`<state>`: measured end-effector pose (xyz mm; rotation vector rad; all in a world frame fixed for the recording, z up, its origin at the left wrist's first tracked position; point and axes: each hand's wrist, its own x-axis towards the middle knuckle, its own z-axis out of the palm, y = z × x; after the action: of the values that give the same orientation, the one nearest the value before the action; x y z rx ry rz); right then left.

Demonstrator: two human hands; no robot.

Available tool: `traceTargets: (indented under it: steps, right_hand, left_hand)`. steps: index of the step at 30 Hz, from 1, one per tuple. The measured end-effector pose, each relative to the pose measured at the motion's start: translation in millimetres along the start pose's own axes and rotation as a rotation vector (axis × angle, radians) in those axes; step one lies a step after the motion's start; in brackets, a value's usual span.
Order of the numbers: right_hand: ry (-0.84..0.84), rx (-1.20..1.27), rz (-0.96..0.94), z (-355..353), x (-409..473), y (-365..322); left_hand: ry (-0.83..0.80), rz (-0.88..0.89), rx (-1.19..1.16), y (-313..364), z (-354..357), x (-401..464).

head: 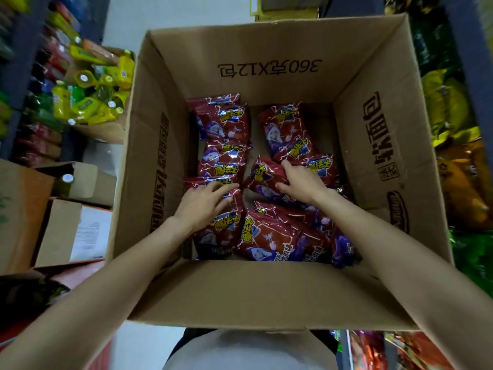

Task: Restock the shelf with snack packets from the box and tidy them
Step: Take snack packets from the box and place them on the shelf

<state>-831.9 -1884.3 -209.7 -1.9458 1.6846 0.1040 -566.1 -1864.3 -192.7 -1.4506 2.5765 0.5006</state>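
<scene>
A large open cardboard box (266, 289) stands in front of me, its bottom covered with several red snack packets with yellow lettering. Both my arms reach down into it. My left hand (205, 204) lies with spread, slightly bent fingers on a red packet (226, 222) at the box's left side. My right hand (301, 182) curls its fingers round the edge of another red packet (262, 177) near the middle. More packets are stacked in a row along the left (224, 129) and at the back right (285, 132).
Shelves with green and yellow snack bags (448, 108) run along the right. To the left stand an open carton of yellow-green bottles (93, 89) and smaller cardboard boxes (72, 231) on the floor. Shelf goods line the far left.
</scene>
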Motion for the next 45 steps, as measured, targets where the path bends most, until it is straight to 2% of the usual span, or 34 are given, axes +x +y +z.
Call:
traceTargets:
  steps: [1, 3, 6, 9, 16, 18, 21, 24, 27, 36, 41, 45]
  right_hand:
    - [-0.011, -0.002, 0.011, 0.2, -1.3, -0.2]
    - [-0.005, 0.013, 0.015, -0.8, -4.8, -2.0]
    - [0.078, 0.041, -0.005, -12.4, -13.6, -8.2]
    - [0.177, 0.074, -0.016, -34.8, -28.3, -18.8]
    - [0.377, 0.160, 0.087, -88.0, -107.3, -50.1]
    - [0.486, 0.271, 0.146, -92.9, -138.9, -58.8]
    - [0.644, 0.606, 0.209, -93.3, -182.6, -74.3]
    - [0.758, 0.831, 0.209, -88.3, -214.2, -91.8]
    - [0.860, 0.902, 0.206, -80.4, -241.9, -112.3]
    - [1.134, 1.073, 0.354, -31.1, -354.3, -156.9]
    - [1.212, 0.899, 0.519, -2.9, -424.0, -175.4]
    - [1.315, 0.903, 0.615, 27.9, -477.5, -191.5]
  left_hand:
    - [-0.099, -0.038, 0.070, -1.6, -0.3, 0.1]
    - [-0.237, -0.110, 0.057, -1.4, -1.9, -0.1]
    - [-0.272, -0.174, -0.107, -0.3, -10.3, 0.6]
    - [-0.157, -0.131, -0.172, -0.1, -30.8, 1.9]
    - [0.130, 0.121, -0.005, 6.8, -96.4, -4.1]
    - [0.227, 0.125, -0.200, 7.6, -110.4, -8.1]
    - [0.262, 0.039, -0.681, 16.8, -132.7, -14.6]
    - [0.181, 0.103, -0.958, 32.8, -149.2, -20.6]
    - [0.097, 0.216, -1.071, 51.4, -158.8, -30.8]
    - [0.065, 0.554, -0.936, 107.4, -172.5, -71.3]
    - [0.099, 0.830, -0.678, 160.9, -187.2, -101.0]
    - [-0.010, 0.976, -0.566, 214.3, -176.1, -128.9]
